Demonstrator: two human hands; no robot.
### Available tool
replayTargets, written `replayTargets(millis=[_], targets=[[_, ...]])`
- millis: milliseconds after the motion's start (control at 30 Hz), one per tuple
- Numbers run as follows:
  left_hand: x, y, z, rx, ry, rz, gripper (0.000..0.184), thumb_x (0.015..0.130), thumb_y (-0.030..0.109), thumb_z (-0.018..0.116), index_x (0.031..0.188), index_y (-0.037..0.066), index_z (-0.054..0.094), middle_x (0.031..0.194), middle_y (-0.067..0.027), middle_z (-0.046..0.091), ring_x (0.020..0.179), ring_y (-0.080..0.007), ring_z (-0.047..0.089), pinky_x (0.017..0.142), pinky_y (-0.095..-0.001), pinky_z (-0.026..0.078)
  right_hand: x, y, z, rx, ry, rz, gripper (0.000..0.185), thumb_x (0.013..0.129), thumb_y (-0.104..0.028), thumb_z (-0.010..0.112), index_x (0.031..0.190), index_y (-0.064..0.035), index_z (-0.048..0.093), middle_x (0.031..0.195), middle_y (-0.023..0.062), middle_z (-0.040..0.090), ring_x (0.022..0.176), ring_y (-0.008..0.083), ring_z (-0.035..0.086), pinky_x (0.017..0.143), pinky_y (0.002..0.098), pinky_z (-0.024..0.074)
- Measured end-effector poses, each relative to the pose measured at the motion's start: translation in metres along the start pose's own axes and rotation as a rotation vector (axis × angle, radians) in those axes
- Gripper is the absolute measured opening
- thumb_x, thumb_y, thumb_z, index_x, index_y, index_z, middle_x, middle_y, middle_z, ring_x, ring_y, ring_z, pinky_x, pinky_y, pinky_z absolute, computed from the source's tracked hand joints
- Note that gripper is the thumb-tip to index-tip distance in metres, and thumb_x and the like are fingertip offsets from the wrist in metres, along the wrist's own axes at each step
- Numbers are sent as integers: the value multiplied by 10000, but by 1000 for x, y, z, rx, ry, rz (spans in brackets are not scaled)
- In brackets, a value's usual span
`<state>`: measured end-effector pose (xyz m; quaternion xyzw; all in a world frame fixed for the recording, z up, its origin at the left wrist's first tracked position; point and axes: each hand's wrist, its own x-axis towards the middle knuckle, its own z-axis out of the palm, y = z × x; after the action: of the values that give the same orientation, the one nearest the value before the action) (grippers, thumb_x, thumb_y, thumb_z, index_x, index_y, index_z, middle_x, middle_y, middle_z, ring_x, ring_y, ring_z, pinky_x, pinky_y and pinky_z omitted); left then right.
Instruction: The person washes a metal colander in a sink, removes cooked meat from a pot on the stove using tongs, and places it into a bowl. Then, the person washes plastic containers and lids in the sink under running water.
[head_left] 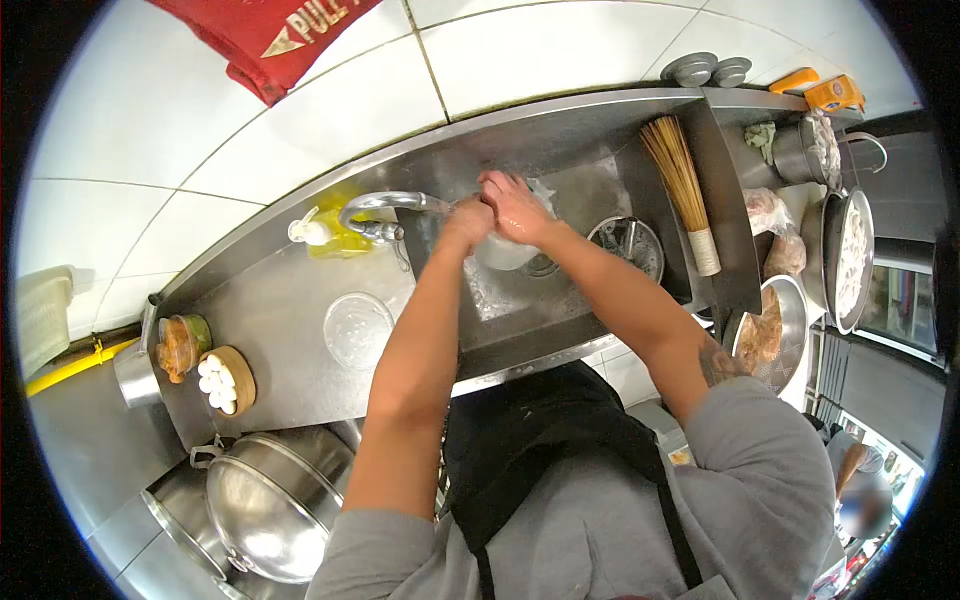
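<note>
Over the sink basin [590,190], my two hands are together at a translucent whitish plastic container [506,254]. My left hand [468,222] is closed at its left side, with the fingertips partly hidden. Across the container's upper side curls my right hand [518,210], its fingers bent and touching the left hand. The curved metal faucet [385,205] ends right beside my left hand, and the skin looks wet. Just right of the container, a round metal strainer or bowl [630,250] sits in the basin. A clear round plastic lid or dish [358,330] lies on the steel counter to the left.
A yellow soap bottle [338,232] stands behind the faucet. A bamboo brush [682,190] leans at the basin's right wall. Eggs in a round wooden box [228,380] are at left. Bowls of food [768,330] and a pot [808,150] crowd the right. Another person [858,465] is far right.
</note>
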<state>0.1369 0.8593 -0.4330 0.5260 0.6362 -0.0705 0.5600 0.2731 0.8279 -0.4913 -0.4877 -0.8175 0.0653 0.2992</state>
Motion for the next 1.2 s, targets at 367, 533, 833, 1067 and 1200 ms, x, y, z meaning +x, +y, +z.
replayTargets(millis=[367, 533, 833, 1067, 1200], targets=[[18, -41, 9, 446, 325, 346, 486, 850, 168, 465, 1326, 122, 555, 1247, -263, 583, 1180, -394, 558, 1023, -463, 413, 6, 26, 26, 313, -437, 379, 573, 820, -196, 655, 1340, -52, 463, 1147, 237, 627, 1079, 427, 582, 903, 468, 474], [4, -36, 13, 525, 388, 311, 534, 833, 131, 483, 1367, 114, 504, 1250, -303, 557, 1218, -446, 502, 1035, -477, 393, 12, 12, 6, 165, -514, 371, 426, 808, -155, 624, 1227, -95, 579, 1073, 208, 653, 1018, 399, 605, 860, 477, 478], [2, -49, 31, 506, 427, 409, 496, 817, 59, 461, 1301, -53, 450, 1058, -317, 636, 961, -411, 660, 848, -496, 521, 11, 0, -24, 116, -556, 213, 285, 817, -140, 564, 1081, -65, 642, 969, 200, 682, 904, 388, 655, 803, 492, 517], [8, 4, -1, 357, 306, 191, 506, 831, 95, 472, 1318, -40, 450, 1026, -300, 653, 826, -456, 672, 812, -480, 541, -27, 25, 6, 186, -257, 966, 256, 900, -181, 557, 1082, -9, 614, 947, 239, 674, 881, 380, 667, 744, 467, 547], [-1, -2, 30, 231, 612, 329, 549, 829, 95, 477, 1377, 68, 444, 1114, -309, 622, 1001, -459, 629, 900, -500, 496, -84, -1, 104, 1025, 226, 1541, 281, 914, -199, 602, 1103, 7, 627, 1012, 197, 674, 875, 288, 668, 720, 458, 550]])
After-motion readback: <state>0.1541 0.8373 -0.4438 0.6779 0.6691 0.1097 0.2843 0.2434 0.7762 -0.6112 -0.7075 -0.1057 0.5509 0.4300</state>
